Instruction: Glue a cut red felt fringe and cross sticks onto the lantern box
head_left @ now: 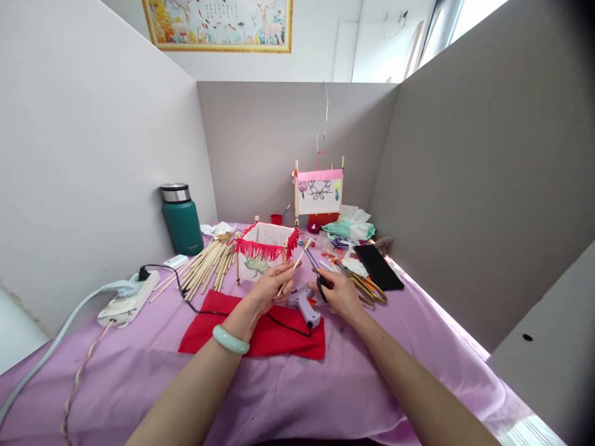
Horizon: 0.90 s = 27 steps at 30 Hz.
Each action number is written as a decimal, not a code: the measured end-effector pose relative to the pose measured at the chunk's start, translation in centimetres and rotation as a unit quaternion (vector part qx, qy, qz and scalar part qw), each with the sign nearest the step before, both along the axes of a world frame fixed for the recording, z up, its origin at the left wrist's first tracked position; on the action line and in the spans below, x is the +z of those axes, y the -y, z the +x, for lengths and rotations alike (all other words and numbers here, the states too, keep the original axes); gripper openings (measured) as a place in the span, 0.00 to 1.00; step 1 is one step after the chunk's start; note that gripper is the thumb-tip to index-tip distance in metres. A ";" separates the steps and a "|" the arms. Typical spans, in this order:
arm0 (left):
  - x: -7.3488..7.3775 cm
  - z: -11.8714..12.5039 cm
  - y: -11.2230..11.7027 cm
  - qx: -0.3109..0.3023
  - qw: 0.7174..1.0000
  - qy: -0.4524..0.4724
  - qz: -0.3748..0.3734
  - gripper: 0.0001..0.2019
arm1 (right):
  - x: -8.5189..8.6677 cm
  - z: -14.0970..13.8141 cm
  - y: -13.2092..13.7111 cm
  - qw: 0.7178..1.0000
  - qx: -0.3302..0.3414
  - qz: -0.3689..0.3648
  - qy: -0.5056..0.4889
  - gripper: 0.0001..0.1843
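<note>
The left hand (272,286) is pinching a thin pale wooden stick (294,267) between thumb and fingertips. The fingers are clenching its lower part, so the stick is slanting up and to the right, its far tip just beside a square paper lantern frame with red fringe (266,244). The right hand (343,296) is lying just right of a white hot-glue gun (304,305), its fingers curling around a small black-handled tool (321,286) — what kind of tool cannot be told. The glue gun is lying on a red fabric cloth (218,334), which is covering part of a lilac tablecloth (325,396). The gun's black cord is trailing left toward a white power strip (127,297). A loose heap of matching wooden sticks (207,267) is lying between the strip and the lantern frame. A dark green insulated flask with a steel lid (181,220) is standing far left. Gold-handled scissors (369,289) and a flat black phone (377,266) are lying right of the right hand. In judgement, the stick is handling as very light, stiff and smooth, but brittle under bending — a pinch near mid-length, clear of either end, is looking soundest, with light pressure only.
</note>
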<state>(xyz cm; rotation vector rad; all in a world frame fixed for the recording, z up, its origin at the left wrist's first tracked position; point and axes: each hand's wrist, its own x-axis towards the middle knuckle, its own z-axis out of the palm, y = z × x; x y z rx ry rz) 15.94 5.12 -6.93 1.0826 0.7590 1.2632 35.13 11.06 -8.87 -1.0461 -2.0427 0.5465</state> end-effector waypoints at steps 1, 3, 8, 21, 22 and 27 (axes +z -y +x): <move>0.0 -0.1 0.0 -0.006 1.000 0.007 0.003 0.25 | 0.1 0.0 0.0 0.999 0.019 -0.029 -0.023 0.26; -0.1 -0.2 0.1 -0.021 0.999 0.024 0.010 0.21 | 0.4 0.1 0.1 0.992 0.052 -0.093 -0.065 0.29; 0.2 -0.4 0.4 -0.058 0.996 0.069 0.014 0.15 | 1.6 0.2 1.1 0.949 0.126 -0.242 -0.159 0.32; 1.1 -0.6 1.3 -0.119 0.985 0.124 0.019 0.15 | 1.7 0.8 1.2 0.894 0.234 -0.317 -0.214 0.29; 1.1 -0.5 1.3 -0.110 0.986 0.120 0.017 0.14 | 1.5 0.7 1.1 0.921 0.210 -0.271 -0.185 0.30; 0.8 -0.3 0.9 -0.054 0.994 0.096 0.015 0.19 | 0.6 0.4 0.6 0.996 0.028 0.085 0.013 0.28</move>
